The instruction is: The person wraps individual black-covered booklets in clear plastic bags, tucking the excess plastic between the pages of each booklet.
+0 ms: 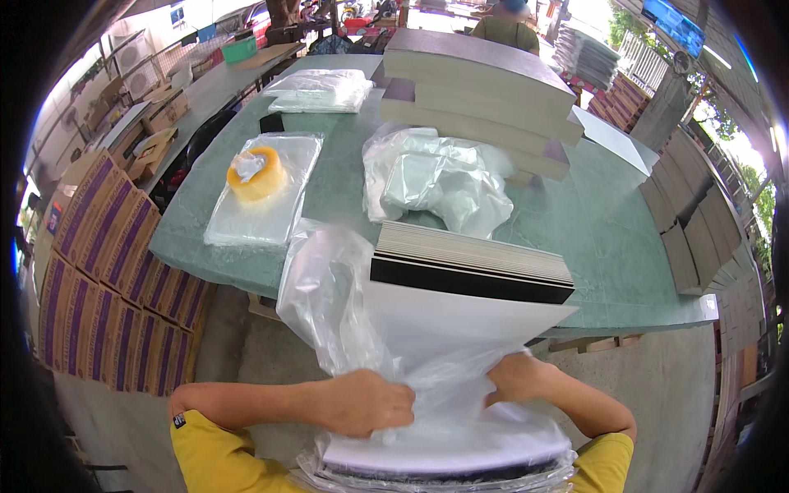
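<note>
Clear plastic bag film (333, 287) hangs over the table's near edge and gathers in front of my body. My left hand (362, 403) is closed in a fist on this plastic. To its right, my right hand (516, 376) grips the film, thumb pointing down; its fingertips are partly hidden. Between and beyond my hands lies a stack of boards (472, 259) with pale and black edges, a white sheet (460, 319) sloping from it towards me. Close to my body, a plastic-covered bundle of white sheets (448, 448) shows a dark lower edge.
On the green table (608, 271) are a crumpled plastic heap (440, 181), a yellow tape roll (267, 182) on flat clear bags (226, 222), and tall board stacks (477, 82). Printed cartons (99, 312) stand left, more board stacks (686, 205) right. Another person (505, 31) is beyond.
</note>
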`<control>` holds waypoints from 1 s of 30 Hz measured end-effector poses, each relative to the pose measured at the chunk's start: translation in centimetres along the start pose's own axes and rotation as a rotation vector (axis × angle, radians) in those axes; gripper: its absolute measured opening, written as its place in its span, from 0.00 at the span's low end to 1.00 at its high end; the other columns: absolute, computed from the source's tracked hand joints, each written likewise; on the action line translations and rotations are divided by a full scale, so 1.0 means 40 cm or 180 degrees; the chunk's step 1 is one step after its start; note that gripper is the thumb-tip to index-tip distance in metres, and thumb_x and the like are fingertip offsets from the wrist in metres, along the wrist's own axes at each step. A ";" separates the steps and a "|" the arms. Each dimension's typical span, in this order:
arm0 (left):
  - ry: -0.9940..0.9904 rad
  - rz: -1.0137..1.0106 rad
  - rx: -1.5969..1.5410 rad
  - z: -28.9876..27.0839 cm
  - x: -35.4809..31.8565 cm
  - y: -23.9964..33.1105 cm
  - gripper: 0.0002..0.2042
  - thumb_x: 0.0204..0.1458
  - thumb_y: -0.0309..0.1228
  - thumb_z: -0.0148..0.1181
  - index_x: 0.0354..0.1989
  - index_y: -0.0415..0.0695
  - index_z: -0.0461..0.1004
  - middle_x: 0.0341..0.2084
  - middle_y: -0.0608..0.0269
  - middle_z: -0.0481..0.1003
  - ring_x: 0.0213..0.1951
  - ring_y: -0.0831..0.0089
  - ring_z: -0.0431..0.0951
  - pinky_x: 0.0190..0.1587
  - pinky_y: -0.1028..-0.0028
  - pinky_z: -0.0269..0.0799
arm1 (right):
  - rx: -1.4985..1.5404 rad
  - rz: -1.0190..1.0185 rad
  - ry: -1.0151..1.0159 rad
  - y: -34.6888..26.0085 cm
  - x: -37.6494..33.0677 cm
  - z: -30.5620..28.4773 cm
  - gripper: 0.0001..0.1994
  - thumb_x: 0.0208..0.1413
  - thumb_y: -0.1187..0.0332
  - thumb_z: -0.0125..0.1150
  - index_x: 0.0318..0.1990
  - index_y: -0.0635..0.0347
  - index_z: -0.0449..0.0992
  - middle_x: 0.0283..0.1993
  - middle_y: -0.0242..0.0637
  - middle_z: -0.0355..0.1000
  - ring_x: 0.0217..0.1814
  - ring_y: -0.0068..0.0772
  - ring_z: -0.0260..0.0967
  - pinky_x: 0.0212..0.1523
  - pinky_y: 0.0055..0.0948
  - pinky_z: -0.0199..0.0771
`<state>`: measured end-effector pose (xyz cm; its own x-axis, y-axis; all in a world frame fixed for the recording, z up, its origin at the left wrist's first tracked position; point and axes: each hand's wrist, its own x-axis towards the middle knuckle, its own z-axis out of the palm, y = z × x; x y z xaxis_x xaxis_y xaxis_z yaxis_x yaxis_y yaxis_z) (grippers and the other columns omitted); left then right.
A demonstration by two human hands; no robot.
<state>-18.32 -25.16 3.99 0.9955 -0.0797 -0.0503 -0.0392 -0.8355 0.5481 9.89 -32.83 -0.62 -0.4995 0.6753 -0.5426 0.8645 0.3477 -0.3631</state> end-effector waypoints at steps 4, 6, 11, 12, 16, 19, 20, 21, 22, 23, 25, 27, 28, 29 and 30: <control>-0.0743 -0.0739 -0.0177 0.045 -0.019 -0.021 0.12 0.37 0.30 0.53 0.32 0.42 0.65 0.28 0.55 0.69 0.31 0.59 0.72 0.30 0.63 0.68 | -0.1232 -0.0176 0.0227 0.009 0.003 0.029 0.21 0.34 0.53 0.62 0.33 0.61 0.74 0.30 0.41 0.72 0.41 0.41 0.68 0.39 0.34 0.66; -0.0873 -0.1243 0.0103 0.062 -0.028 -0.047 0.13 0.37 0.31 0.53 0.33 0.41 0.65 0.29 0.53 0.70 0.32 0.58 0.72 0.31 0.62 0.68 | -0.1229 0.0209 -0.0581 -0.035 0.008 -0.006 0.20 0.35 0.55 0.62 0.34 0.60 0.74 0.29 0.42 0.72 0.40 0.43 0.67 0.40 0.35 0.66; -0.0537 -0.1669 0.0666 0.094 -0.036 -0.109 0.07 0.35 0.27 0.51 0.24 0.40 0.71 0.25 0.51 0.72 0.30 0.57 0.74 0.29 0.62 0.68 | -0.0352 0.0143 -0.0344 -0.037 -0.011 0.016 0.15 0.38 0.61 0.59 0.33 0.59 0.73 0.25 0.42 0.71 0.32 0.44 0.68 0.35 0.35 0.67; -0.0614 -0.1733 0.0673 0.103 -0.043 -0.117 0.06 0.35 0.27 0.51 0.23 0.41 0.72 0.24 0.51 0.72 0.29 0.57 0.74 0.29 0.62 0.68 | -0.0057 -0.0096 0.0316 -0.046 -0.032 -0.006 0.14 0.39 0.61 0.58 0.33 0.60 0.72 0.23 0.42 0.70 0.30 0.43 0.68 0.33 0.36 0.67; -0.0511 -0.1465 0.0256 0.116 -0.041 -0.094 0.04 0.36 0.28 0.53 0.20 0.41 0.71 0.21 0.50 0.72 0.26 0.57 0.74 0.27 0.62 0.68 | 0.0739 0.0826 0.2587 -0.109 -0.104 -0.134 0.10 0.40 0.67 0.58 0.31 0.60 0.71 0.19 0.39 0.66 0.25 0.27 0.67 0.30 0.27 0.66; 0.1075 -0.0574 -0.1276 -0.008 -0.029 -0.044 0.09 0.41 0.34 0.55 0.19 0.40 0.69 0.18 0.56 0.72 0.21 0.64 0.73 0.23 0.67 0.66 | 0.1624 0.1400 0.6462 -0.071 -0.144 -0.134 0.14 0.39 0.64 0.58 0.35 0.58 0.70 0.25 0.40 0.68 0.30 0.34 0.67 0.30 0.28 0.66; 0.1903 -0.0704 -0.1641 -0.045 -0.044 -0.030 0.11 0.42 0.35 0.55 0.20 0.39 0.68 0.16 0.60 0.71 0.21 0.69 0.72 0.23 0.70 0.65 | 0.1121 0.1090 0.6209 -0.074 -0.157 -0.120 0.14 0.37 0.65 0.57 0.35 0.59 0.70 0.26 0.39 0.68 0.30 0.33 0.66 0.30 0.27 0.65; 0.2741 -0.0854 -0.2000 -0.066 -0.066 -0.029 0.12 0.43 0.36 0.55 0.21 0.39 0.68 0.14 0.64 0.69 0.21 0.74 0.71 0.23 0.73 0.64 | 0.0652 0.0772 0.5917 -0.081 -0.167 -0.095 0.14 0.35 0.66 0.55 0.34 0.59 0.71 0.26 0.39 0.68 0.29 0.32 0.66 0.29 0.26 0.65; 0.3450 -0.1449 -0.1201 -0.067 -0.079 -0.030 0.08 0.41 0.31 0.56 0.22 0.39 0.69 0.17 0.64 0.69 0.22 0.76 0.70 0.25 0.77 0.64 | 0.0258 0.0413 0.5588 -0.088 -0.166 -0.071 0.14 0.34 0.67 0.54 0.34 0.59 0.71 0.27 0.38 0.68 0.29 0.31 0.65 0.28 0.24 0.64; 0.4089 -0.2024 -0.0335 -0.067 -0.084 -0.033 0.05 0.39 0.26 0.57 0.23 0.39 0.69 0.20 0.63 0.69 0.24 0.79 0.69 0.27 0.80 0.63 | 0.0023 0.0396 0.4779 -0.100 -0.152 -0.054 0.15 0.31 0.69 0.51 0.32 0.60 0.72 0.30 0.39 0.68 0.31 0.28 0.64 0.29 0.21 0.62; 0.4701 -0.1855 0.0144 -0.066 -0.080 -0.049 0.07 0.35 0.24 0.56 0.26 0.39 0.71 0.23 0.61 0.69 0.25 0.76 0.69 0.29 0.80 0.63 | 0.0599 0.0628 0.4950 -0.114 -0.132 -0.066 0.16 0.31 0.69 0.50 0.33 0.61 0.73 0.32 0.40 0.69 0.31 0.29 0.65 0.31 0.20 0.63; 0.4688 -0.1606 0.0681 -0.086 -0.063 -0.043 0.13 0.32 0.23 0.55 0.32 0.39 0.71 0.25 0.60 0.68 0.26 0.73 0.68 0.29 0.79 0.63 | 0.0451 0.0921 0.5286 -0.123 -0.125 -0.114 0.16 0.31 0.71 0.51 0.33 0.62 0.74 0.32 0.39 0.68 0.31 0.29 0.65 0.30 0.19 0.63; 0.4368 -0.1450 0.0922 -0.103 -0.048 -0.028 0.17 0.31 0.24 0.54 0.35 0.40 0.71 0.25 0.59 0.67 0.27 0.72 0.68 0.29 0.78 0.63 | 0.0365 0.1095 0.5429 -0.121 -0.127 -0.126 0.16 0.30 0.72 0.51 0.33 0.62 0.74 0.32 0.39 0.68 0.31 0.29 0.65 0.29 0.19 0.62; 0.4044 -0.1290 0.1149 -0.111 -0.041 -0.022 0.20 0.30 0.24 0.53 0.39 0.40 0.71 0.26 0.59 0.66 0.27 0.70 0.67 0.29 0.77 0.63 | 0.0489 0.1047 0.5296 -0.107 -0.129 -0.122 0.15 0.31 0.73 0.52 0.33 0.63 0.74 0.32 0.39 0.68 0.30 0.28 0.65 0.29 0.18 0.62; 0.3934 -0.1300 0.0581 -0.116 -0.037 -0.026 0.27 0.22 0.24 0.51 0.42 0.40 0.70 0.25 0.56 0.66 0.30 0.65 0.67 0.30 0.75 0.63 | 0.0582 0.1015 0.5205 -0.080 -0.140 -0.116 0.15 0.31 0.75 0.52 0.33 0.63 0.74 0.33 0.38 0.68 0.30 0.27 0.65 0.28 0.17 0.61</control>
<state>-19.35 -21.67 7.38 0.3556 0.6604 0.6614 0.3677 -0.7494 0.5506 10.18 -34.70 7.09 0.3647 0.6607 0.6561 0.8365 0.0770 -0.5425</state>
